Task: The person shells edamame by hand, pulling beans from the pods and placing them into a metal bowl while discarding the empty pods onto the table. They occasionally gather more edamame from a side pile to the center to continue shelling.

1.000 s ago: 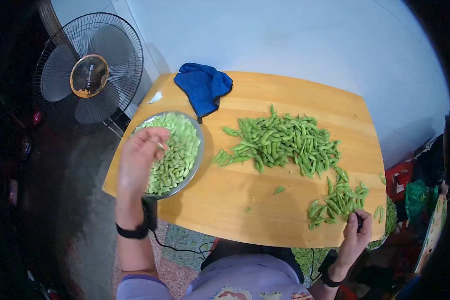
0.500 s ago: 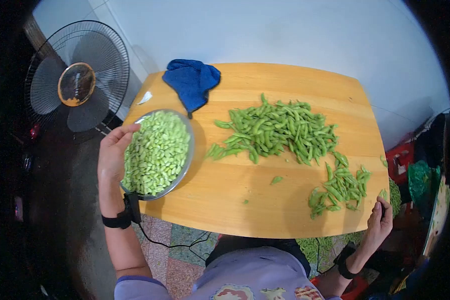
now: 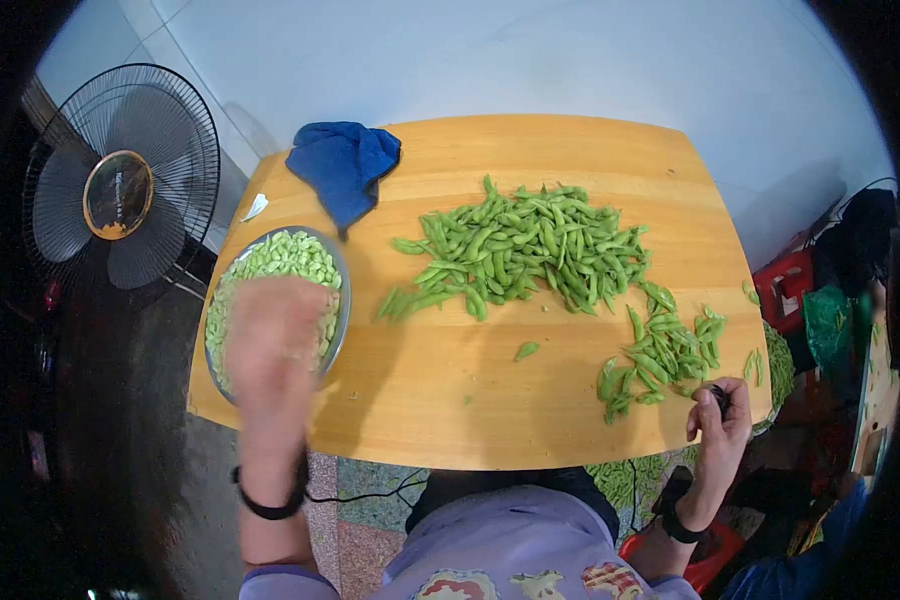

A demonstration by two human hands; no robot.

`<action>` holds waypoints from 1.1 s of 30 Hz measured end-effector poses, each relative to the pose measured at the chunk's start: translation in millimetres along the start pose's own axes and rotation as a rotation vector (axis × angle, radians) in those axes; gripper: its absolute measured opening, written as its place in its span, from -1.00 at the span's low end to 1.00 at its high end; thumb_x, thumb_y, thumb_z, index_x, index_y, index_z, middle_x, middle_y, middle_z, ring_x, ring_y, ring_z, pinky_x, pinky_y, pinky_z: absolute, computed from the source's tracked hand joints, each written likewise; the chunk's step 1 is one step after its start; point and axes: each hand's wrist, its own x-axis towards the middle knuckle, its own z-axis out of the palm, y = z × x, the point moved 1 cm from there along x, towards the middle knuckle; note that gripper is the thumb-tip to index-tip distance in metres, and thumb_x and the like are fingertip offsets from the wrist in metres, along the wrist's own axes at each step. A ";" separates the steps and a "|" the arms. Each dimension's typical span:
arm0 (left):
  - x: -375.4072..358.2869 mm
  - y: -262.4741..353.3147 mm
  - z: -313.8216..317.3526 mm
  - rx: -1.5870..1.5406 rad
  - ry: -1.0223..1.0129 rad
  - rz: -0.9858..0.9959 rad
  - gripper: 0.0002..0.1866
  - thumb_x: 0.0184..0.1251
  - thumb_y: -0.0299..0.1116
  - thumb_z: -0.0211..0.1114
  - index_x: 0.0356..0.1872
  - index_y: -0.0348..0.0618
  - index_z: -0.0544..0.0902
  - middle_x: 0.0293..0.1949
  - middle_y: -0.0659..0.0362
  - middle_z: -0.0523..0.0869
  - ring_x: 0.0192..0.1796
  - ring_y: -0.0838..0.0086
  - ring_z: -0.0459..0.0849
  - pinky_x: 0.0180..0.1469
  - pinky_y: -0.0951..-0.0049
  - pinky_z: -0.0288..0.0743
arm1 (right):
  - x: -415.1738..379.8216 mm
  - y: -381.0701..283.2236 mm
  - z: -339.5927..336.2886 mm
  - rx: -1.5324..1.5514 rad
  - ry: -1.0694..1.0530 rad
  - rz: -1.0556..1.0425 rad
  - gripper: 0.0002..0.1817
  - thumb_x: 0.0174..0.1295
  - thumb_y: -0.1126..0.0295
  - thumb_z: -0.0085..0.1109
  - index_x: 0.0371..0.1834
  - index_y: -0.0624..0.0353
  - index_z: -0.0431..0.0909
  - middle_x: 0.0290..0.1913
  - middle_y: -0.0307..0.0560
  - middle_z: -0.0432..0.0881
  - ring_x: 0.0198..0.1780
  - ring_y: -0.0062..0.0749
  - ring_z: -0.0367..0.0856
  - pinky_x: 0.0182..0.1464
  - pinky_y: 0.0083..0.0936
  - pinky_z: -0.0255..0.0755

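Observation:
My left hand (image 3: 278, 335) is smeared by motion over the metal bowl (image 3: 341, 325) of shelled green beans (image 3: 285, 256); its fingers cannot be made out. At the table's right front, my right hand (image 3: 721, 409) is closed around a small dark object (image 3: 720, 398), its fingertips beside the smaller pile of pods (image 3: 670, 350). A large heap of green pods (image 3: 540, 240) covers the middle of the wooden table (image 3: 450, 410). One loose pod (image 3: 527, 350) lies in front of the heap.
A blue cloth (image 3: 342, 168) and a white scrap (image 3: 256, 207) lie at the back left. Beyond the left edge stands a fan (image 3: 120, 190). Right of the table are a red container (image 3: 785, 290) and a green bag (image 3: 827, 325). Pods cover part of the floor.
My left hand has moved right and down, from the bowl's left side to over it. My right hand has come left to the small pod pile. The whole view has shifted slightly.

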 end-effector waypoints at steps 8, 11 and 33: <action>-13.4 -8.8 153.4 0.148 -0.397 0.059 -0.86 -0.13 -0.56 0.30 -0.46 -0.30 0.57 -0.43 0.00 0.54 -0.26 0.10 0.52 -0.20 0.23 0.41 | -23.2 -14.1 15.7 -0.063 -0.186 0.081 -0.94 0.17 0.53 0.03 -0.33 0.25 0.37 -0.52 -0.34 0.34 -0.48 -0.73 0.22 -0.47 -0.78 0.11; -9.8 -12.4 155.5 0.120 -0.363 0.068 -0.83 -0.15 -0.53 0.32 -0.46 -0.33 0.56 -0.42 -0.04 0.53 -0.24 0.09 0.50 -0.17 0.22 0.41 | -25.8 -9.4 16.6 -0.113 -0.234 0.068 -0.93 0.14 0.52 0.05 -0.34 0.27 0.41 -0.51 -0.34 0.37 -0.50 -0.72 0.23 -0.47 -0.78 0.13; -34.7 122.5 130.8 -1.619 -0.775 -0.766 -0.94 0.12 -0.54 0.24 -0.37 -0.19 0.59 -0.41 0.27 0.61 -0.41 0.69 0.48 -0.39 0.68 0.31 | -14.6 -13.7 52.7 0.335 -0.729 0.277 -0.72 0.16 0.39 0.14 -0.13 0.33 0.45 -0.41 -0.34 0.38 -0.47 -0.78 0.25 -0.45 -0.81 0.13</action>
